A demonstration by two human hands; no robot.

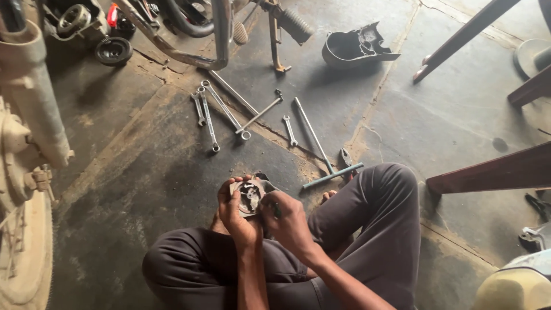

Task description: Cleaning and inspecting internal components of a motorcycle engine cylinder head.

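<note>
Head view looks down on me sitting cross-legged on the stained concrete floor [143,172], my left hand [234,215] curled around a small round metal engine part [250,196] held just above my lap, fingers wrapped over its left rim and thumb at its lower edge. My right hand [290,224] touches the part's right side, fingers bunched together on a thin dark tool [276,210] whose tip I cannot make out. Beyond my knees several spanners [209,112] lie spread near a T-handle wrench [321,146] and pliers [346,157], with a black plastic cover [356,47] farther off.
</note>
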